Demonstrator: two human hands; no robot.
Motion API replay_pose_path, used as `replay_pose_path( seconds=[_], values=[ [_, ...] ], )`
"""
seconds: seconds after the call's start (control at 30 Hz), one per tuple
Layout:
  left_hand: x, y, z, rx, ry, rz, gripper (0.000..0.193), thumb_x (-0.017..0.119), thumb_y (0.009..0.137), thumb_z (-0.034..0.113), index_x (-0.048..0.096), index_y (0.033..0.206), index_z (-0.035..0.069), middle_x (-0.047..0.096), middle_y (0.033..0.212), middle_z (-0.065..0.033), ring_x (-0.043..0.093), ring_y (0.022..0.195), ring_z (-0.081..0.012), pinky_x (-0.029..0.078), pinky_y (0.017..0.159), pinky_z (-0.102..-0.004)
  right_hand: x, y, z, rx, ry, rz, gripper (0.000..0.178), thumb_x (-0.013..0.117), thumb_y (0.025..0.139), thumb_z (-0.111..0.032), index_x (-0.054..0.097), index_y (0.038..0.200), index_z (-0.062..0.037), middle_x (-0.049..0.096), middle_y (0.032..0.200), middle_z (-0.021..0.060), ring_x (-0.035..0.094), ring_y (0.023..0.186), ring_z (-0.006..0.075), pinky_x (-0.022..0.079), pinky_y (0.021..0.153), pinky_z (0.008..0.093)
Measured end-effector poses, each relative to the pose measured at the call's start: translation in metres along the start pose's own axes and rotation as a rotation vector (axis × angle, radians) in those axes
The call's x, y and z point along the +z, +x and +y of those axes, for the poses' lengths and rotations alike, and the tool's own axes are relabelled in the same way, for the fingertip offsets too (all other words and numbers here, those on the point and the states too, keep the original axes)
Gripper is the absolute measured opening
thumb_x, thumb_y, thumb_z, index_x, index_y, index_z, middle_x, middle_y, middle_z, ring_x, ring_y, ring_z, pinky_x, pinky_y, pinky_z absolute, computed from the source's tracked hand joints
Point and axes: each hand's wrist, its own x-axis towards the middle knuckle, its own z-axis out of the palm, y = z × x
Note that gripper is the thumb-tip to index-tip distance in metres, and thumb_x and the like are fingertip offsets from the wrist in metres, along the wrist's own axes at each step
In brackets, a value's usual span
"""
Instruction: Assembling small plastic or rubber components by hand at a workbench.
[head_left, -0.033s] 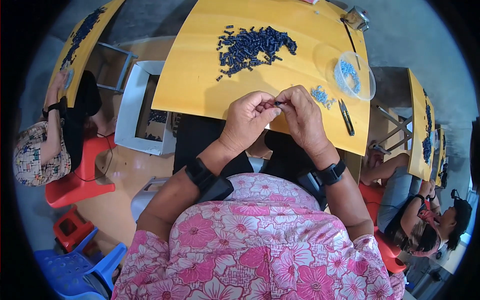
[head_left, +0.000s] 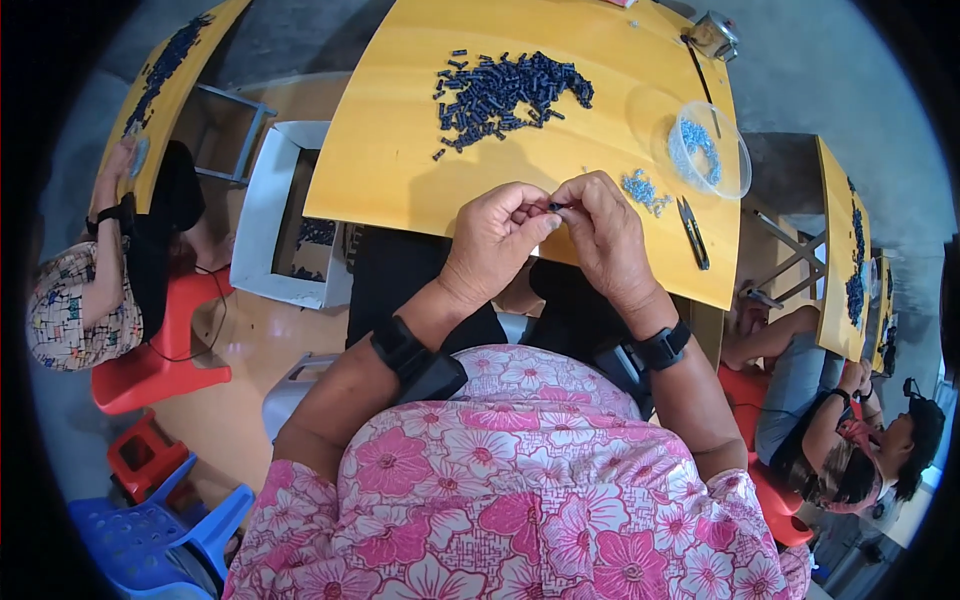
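Note:
My left hand (head_left: pixel 502 238) and my right hand (head_left: pixel 608 245) meet over the near edge of the yellow table (head_left: pixel 380 170). Between their pinched fingertips is a small dark piece (head_left: pixel 556 207), mostly covered by the fingers. Its exact kind cannot be made out. Beyond my hands lies a pile of short black tube-shaped pieces (head_left: pixel 510 90). Near my right hand is a little heap of small clear-bluish parts (head_left: pixel 641 188). A pair of black thread snips (head_left: pixel 692 236) rests to the right of that heap.
A clear round tub (head_left: pixel 741 165) holds more bluish parts at the table's right. Behind it stand a metal mug (head_left: pixel 714 38) and a thin dark rod (head_left: pixel 700 75). An open white box (head_left: pixel 262 225) sits left of the table. Other people work at tables on both sides.

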Motion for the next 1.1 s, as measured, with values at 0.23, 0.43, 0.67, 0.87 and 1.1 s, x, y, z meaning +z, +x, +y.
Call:
replay_pose_path(
  seconds=[0.23, 0.43, 0.67, 0.87, 1.1],
  values=[
    [0.003, -0.008, 0.008, -0.120, -0.152, -0.036, 0.021, 0.060, 0.096, 0.009, 0.064, 0.114, -0.002, 0.065, 0.095, -0.0011, 0.058, 0.081, -0.0048, 0.051, 0.072, -0.0208, 0.000, -0.022, 0.007, 0.403, 0.618, 0.006, 0.014, 0.064, 0.087, 0.001, 0.061, 0.101, -0.0007, 0.064, 0.094, 0.0065, 0.063, 0.091, 0.0141, 0.050, 0.081, 0.0278],
    [0.007, -0.006, 0.012, -0.225, -0.257, -0.104, 0.021, 0.060, 0.098, 0.013, 0.065, 0.113, 0.001, 0.066, 0.094, -0.0014, 0.058, 0.078, -0.0048, 0.051, 0.071, -0.0203, -0.008, -0.027, -0.001, 0.404, 0.725, 0.014, 0.009, 0.063, 0.090, -0.001, 0.061, 0.099, -0.0006, 0.063, 0.097, 0.0026, 0.059, 0.092, 0.0106, 0.048, 0.086, 0.0255],
    [0.011, -0.006, 0.012, -0.259, -0.351, -0.140, 0.017, 0.061, 0.098, 0.016, 0.063, 0.108, 0.003, 0.064, 0.090, -0.0001, 0.058, 0.078, -0.0047, 0.050, 0.071, -0.0198, -0.013, -0.030, -0.002, 0.472, 0.716, 0.029, 0.012, 0.064, 0.090, -0.002, 0.065, 0.102, -0.0025, 0.064, 0.090, 0.0004, 0.057, 0.077, 0.0053, 0.050, 0.067, 0.0212],
    [0.012, -0.006, 0.007, -0.209, -0.261, -0.139, 0.015, 0.059, 0.098, 0.016, 0.062, 0.104, 0.003, 0.062, 0.088, -0.0003, 0.056, 0.076, -0.0050, 0.049, 0.070, -0.0206, -0.013, -0.033, 0.004, 0.478, 0.743, 0.068, 0.013, 0.065, 0.090, -0.005, 0.068, 0.103, -0.0036, 0.066, 0.090, -0.0003, 0.058, 0.073, 0.0049, 0.050, 0.062, 0.0202],
    [0.008, -0.005, 0.000, -0.157, -0.212, -0.151, 0.013, 0.060, 0.096, 0.013, 0.062, 0.100, 0.000, 0.063, 0.085, -0.0014, 0.057, 0.073, -0.0048, 0.050, 0.066, -0.0202, -0.011, -0.033, -0.001, 0.451, 0.643, 0.055, 0.011, 0.066, 0.090, -0.005, 0.069, 0.100, -0.0014, 0.068, 0.091, 0.0016, 0.061, 0.081, 0.0079, 0.052, 0.066, 0.0227]
  ],
)
